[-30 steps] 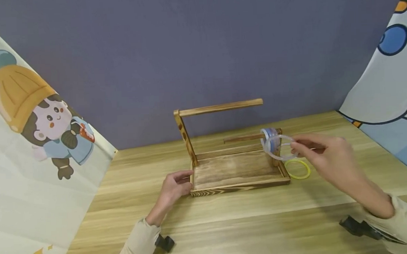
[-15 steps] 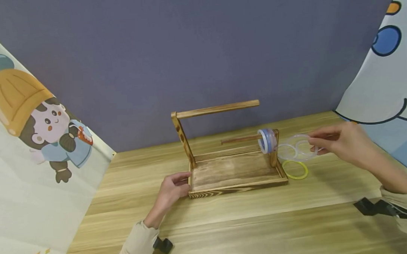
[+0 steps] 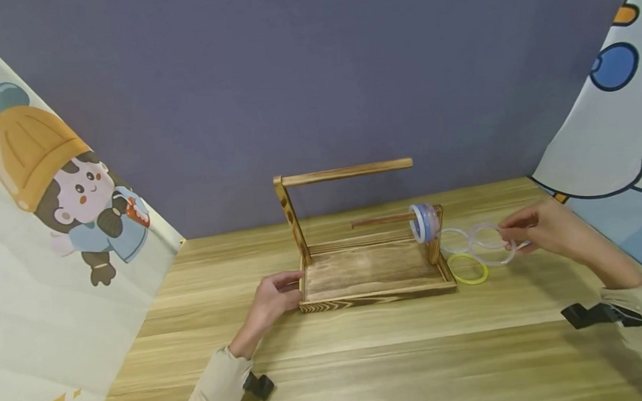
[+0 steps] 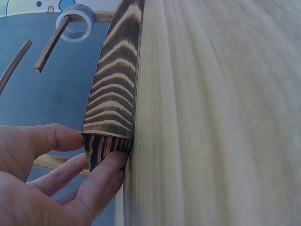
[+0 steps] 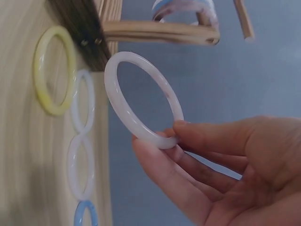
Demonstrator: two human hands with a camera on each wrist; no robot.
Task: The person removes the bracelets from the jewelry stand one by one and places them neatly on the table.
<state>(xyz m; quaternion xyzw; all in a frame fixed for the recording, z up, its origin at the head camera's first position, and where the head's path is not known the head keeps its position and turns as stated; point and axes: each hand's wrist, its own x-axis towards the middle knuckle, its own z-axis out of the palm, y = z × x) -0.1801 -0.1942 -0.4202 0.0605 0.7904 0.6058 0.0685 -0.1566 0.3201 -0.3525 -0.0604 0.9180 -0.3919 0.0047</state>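
My right hand (image 3: 547,228) pinches a pale pinkish-white bangle (image 5: 119,106) between thumb and fingers, raised over the table right of a wooden bangle stand (image 3: 371,269). Several bangles (image 3: 427,223), white, blue and lilac, hang together on the stand's lower peg (image 3: 382,219), near its right post. With my left hand (image 3: 271,299) I touch the left end of the stand's base, fingertips against its end face. Below the held bangle, a yellow bangle (image 5: 40,89), a white bangle (image 5: 92,101), a pale pink bangle (image 5: 71,172) and a partly cropped blue bangle (image 5: 80,207) lie on the table.
The stand's upper bar (image 3: 346,172) reaches right from the left post (image 3: 292,219), its free end in the air. A dark blue-grey panel (image 3: 317,94) rises behind the wooden table (image 3: 358,352). Printed cloths hang at both sides.
The right hand has carried the bangle rightward, away from the lower peg, then slightly down towards the loose bangles. My left hand stays at the stand's left end.
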